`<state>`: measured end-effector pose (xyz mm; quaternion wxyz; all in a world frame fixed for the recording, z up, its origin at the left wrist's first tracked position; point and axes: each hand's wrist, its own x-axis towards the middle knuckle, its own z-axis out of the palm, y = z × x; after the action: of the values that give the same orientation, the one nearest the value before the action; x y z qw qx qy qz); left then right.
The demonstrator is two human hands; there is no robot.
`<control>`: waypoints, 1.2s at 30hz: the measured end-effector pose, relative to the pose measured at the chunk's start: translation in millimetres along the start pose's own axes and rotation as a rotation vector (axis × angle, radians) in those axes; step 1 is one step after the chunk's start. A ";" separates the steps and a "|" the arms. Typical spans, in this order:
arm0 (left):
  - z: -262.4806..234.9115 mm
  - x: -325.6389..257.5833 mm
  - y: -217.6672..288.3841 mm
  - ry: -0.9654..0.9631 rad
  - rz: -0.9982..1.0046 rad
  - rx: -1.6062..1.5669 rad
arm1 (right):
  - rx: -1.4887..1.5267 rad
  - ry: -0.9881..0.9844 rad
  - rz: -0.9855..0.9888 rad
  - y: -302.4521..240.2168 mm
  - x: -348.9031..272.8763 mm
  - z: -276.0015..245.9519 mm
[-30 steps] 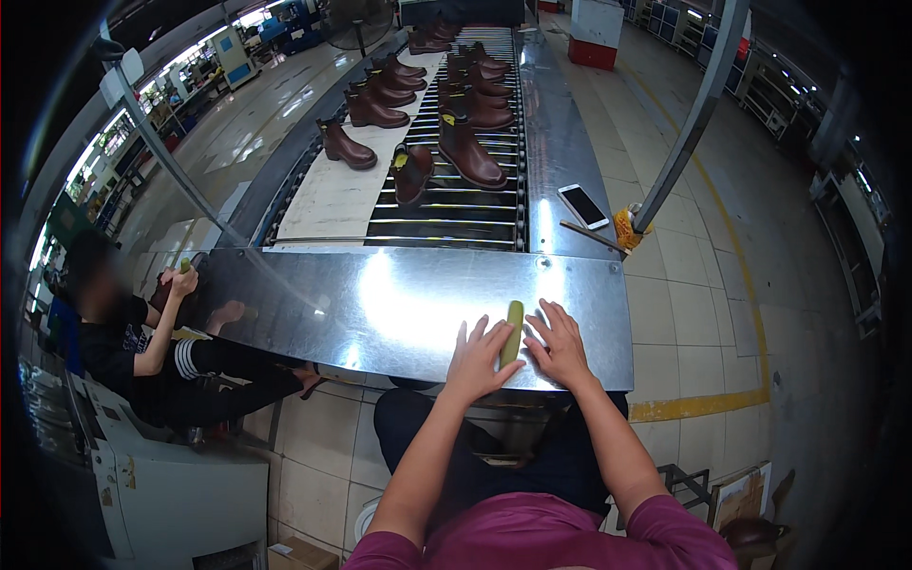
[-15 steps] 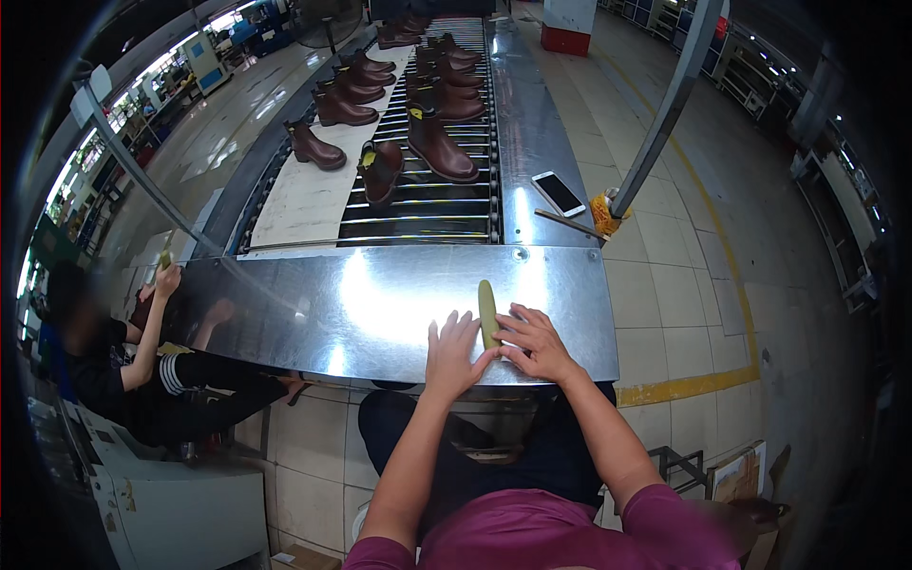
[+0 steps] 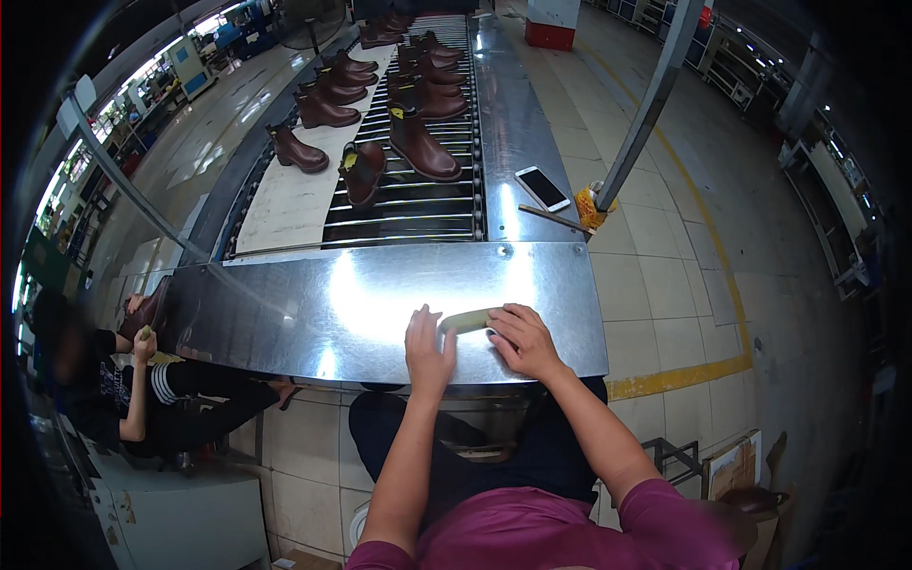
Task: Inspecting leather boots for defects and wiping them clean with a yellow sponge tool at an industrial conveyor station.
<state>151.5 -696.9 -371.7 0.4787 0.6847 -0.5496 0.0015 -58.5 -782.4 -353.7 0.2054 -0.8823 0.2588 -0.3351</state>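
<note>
An olive-green, long, slightly curved stick with rounded ends [image 3: 465, 321] lies crosswise over the near part of the metal table; its exact kind I cannot make out. My right hand [image 3: 525, 344] has its fingers curled over the right end, hiding that tip. At the left end is my left hand [image 3: 430, 353], its thumb apart from its raised fingers, beside or just touching the stick.
Beyond the metal tabletop [image 3: 275, 309], a roller conveyor [image 3: 408, 214] carries several brown ankle boots [image 3: 425, 150]. A white phone [image 3: 542, 189] lies by a post [image 3: 655, 104]. At left, a seated co-worker [image 3: 133, 399] holds a small greenish piece and a brown boot.
The stick has turned from pointing away from me to lying crosswise. My left hand has shifted slightly left, and my right hand has closed over one end. The co-worker's raised hand has lowered.
</note>
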 end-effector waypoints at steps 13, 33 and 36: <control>-6.4 2.5 10.4 -0.148 0.085 0.095 | -0.018 0.003 -0.065 -6.6 0.3 -1.7; -1.0 0.0 -4.9 -0.097 0.083 -0.019 | -0.210 0.144 0.168 7.0 -0.9 6.9; -5.1 3.4 3.4 -0.195 0.123 0.030 | -0.112 0.047 0.022 -0.9 2.9 -2.3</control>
<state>153.0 -695.9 -365.0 0.4117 0.6537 -0.6344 -0.0273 -58.0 -783.9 -350.2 0.1533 -0.8814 0.2916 -0.3385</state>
